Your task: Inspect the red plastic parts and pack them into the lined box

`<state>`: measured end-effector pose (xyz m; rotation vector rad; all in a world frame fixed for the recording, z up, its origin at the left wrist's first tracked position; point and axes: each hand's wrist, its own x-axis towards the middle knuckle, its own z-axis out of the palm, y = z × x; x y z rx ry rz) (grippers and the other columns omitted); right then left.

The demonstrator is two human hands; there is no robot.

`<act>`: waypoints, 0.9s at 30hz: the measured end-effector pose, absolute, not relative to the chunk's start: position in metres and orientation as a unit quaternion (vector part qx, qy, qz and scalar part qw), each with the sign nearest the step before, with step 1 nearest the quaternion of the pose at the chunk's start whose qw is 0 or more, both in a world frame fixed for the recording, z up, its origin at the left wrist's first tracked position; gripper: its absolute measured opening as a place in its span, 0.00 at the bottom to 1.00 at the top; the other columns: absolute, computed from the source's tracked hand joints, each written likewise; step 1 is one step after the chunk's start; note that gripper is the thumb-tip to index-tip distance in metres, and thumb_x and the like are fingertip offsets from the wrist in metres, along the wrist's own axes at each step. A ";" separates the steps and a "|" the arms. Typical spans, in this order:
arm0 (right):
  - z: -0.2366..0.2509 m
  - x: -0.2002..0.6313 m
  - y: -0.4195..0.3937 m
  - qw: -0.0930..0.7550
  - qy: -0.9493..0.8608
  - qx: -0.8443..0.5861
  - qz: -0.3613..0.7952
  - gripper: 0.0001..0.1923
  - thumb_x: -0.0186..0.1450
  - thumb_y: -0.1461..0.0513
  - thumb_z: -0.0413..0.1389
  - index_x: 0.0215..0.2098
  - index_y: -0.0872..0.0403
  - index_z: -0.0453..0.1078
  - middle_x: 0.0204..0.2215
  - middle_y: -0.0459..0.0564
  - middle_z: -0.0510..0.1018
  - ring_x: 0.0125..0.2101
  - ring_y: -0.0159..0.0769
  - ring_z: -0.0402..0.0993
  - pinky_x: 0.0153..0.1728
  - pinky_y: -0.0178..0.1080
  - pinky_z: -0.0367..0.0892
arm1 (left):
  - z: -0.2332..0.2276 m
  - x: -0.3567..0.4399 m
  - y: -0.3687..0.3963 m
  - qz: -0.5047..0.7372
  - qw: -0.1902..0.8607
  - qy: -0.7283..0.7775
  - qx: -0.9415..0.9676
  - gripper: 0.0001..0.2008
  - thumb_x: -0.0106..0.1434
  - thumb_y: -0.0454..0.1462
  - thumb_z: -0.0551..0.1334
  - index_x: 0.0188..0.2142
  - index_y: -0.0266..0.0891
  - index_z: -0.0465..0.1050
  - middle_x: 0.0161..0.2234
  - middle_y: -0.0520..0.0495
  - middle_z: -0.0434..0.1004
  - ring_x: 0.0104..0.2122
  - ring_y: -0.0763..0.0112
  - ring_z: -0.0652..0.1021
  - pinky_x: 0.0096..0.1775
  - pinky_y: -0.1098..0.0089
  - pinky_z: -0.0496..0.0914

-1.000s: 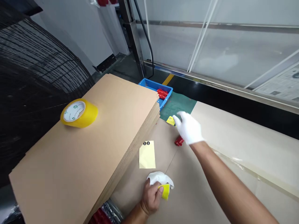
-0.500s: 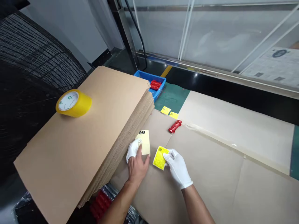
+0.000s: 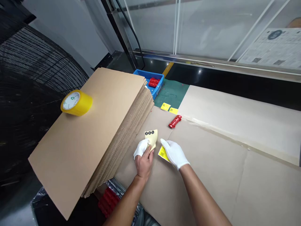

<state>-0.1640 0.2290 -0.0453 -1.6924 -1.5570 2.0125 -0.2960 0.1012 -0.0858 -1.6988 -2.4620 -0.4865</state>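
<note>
My left hand (image 3: 144,157), with a white glove over only part of it, is closed on a cream sticker sheet (image 3: 152,138). Several round black stickers run along the sheet's top edge. Just to the right, my right hand (image 3: 175,153) wears a white glove and grips a yellow label (image 3: 163,153) with printing on it; the back of the hand covers much of that label. Beyond both hands a red plastic part (image 3: 175,121) lies on the brown table covering (image 3: 211,163). Two more yellow labels (image 3: 165,106) are stuck down farther back.
To the left rises a stack of cardboard sheets (image 3: 103,125), carrying a roll of yellow tape (image 3: 81,103). Behind it, a blue bin (image 3: 152,75) holds red parts (image 3: 154,82). A black mesh fan guard (image 3: 42,59) stands far left. More red parts (image 3: 108,201) sit below the table edge.
My left hand has moved slightly right and raised the sticker sheet, which now bends and shows more black stickers. My right hand has turned over the yellow label, covering more of it.
</note>
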 end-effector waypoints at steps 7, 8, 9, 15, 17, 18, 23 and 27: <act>-0.061 -0.179 0.246 0.017 -0.460 -0.514 0.724 0.10 0.55 0.57 0.55 0.22 0.55 0.63 0.17 0.42 0.67 0.19 0.26 0.61 0.22 0.32 0.53 | -0.070 -0.278 0.088 -0.179 -0.040 -0.755 -0.630 0.18 0.68 0.46 0.58 0.51 0.41 0.78 0.50 0.39 0.77 0.47 0.51 0.79 0.44 0.56 0.76; -0.062 -0.174 0.244 0.016 -0.453 -0.510 0.731 0.09 0.54 0.58 0.54 0.22 0.55 0.64 0.17 0.42 0.67 0.19 0.25 0.61 0.22 0.31 0.54 | -0.066 -0.280 0.089 -0.195 -0.078 -0.753 -0.624 0.19 0.69 0.46 0.57 0.52 0.40 0.76 0.50 0.39 0.77 0.48 0.52 0.79 0.45 0.57 0.76; -0.062 -0.168 0.242 0.014 -0.445 -0.504 0.740 0.09 0.54 0.58 0.54 0.22 0.56 0.64 0.17 0.42 0.68 0.19 0.26 0.62 0.22 0.31 0.55 | -0.062 -0.282 0.092 -0.219 -0.114 -0.753 -0.610 0.20 0.69 0.46 0.56 0.54 0.39 0.75 0.50 0.40 0.77 0.49 0.55 0.78 0.46 0.58 0.75; -0.053 -0.152 0.231 0.008 -0.398 -0.412 0.820 0.18 0.51 0.49 0.60 0.28 0.57 0.70 0.23 0.46 0.75 0.25 0.31 0.69 0.29 0.34 0.65 | -0.049 -0.303 0.129 -0.299 -0.271 -0.738 -0.541 0.15 0.66 0.42 0.60 0.50 0.42 0.77 0.47 0.45 0.79 0.47 0.61 0.79 0.51 0.61 0.73; -0.050 -0.152 0.229 0.015 -0.384 -0.378 0.842 0.21 0.50 0.48 0.61 0.32 0.57 0.72 0.27 0.48 0.77 0.29 0.33 0.71 0.33 0.35 0.68 | -0.051 -0.306 0.134 -0.332 -0.337 -0.721 -0.507 0.15 0.63 0.42 0.63 0.48 0.41 0.79 0.45 0.45 0.80 0.45 0.61 0.80 0.49 0.63 0.74; -0.050 -0.152 0.228 0.018 -0.378 -0.367 0.850 0.22 0.50 0.47 0.62 0.33 0.57 0.72 0.29 0.48 0.78 0.30 0.33 0.72 0.34 0.35 0.68 | -0.052 -0.307 0.135 -0.349 -0.354 -0.716 -0.490 0.15 0.62 0.42 0.64 0.47 0.40 0.79 0.45 0.45 0.81 0.44 0.62 0.80 0.49 0.63 0.75; -0.053 -0.152 0.226 0.020 -0.377 -0.346 0.859 0.23 0.51 0.46 0.62 0.31 0.58 0.74 0.27 0.47 0.76 0.29 0.31 0.69 0.32 0.33 0.65 | -0.055 -0.308 0.128 -0.359 -0.346 -0.705 -0.504 0.13 0.61 0.42 0.65 0.44 0.40 0.81 0.42 0.45 0.81 0.42 0.61 0.81 0.49 0.61 0.75; -0.049 -0.149 0.226 0.031 -0.394 -0.337 0.855 0.25 0.52 0.44 0.62 0.31 0.58 0.75 0.28 0.47 0.76 0.29 0.31 0.68 0.32 0.33 0.64 | -0.052 -0.305 0.128 -0.366 -0.345 -0.695 -0.514 0.13 0.63 0.43 0.65 0.44 0.40 0.81 0.41 0.46 0.81 0.40 0.61 0.82 0.48 0.61 0.76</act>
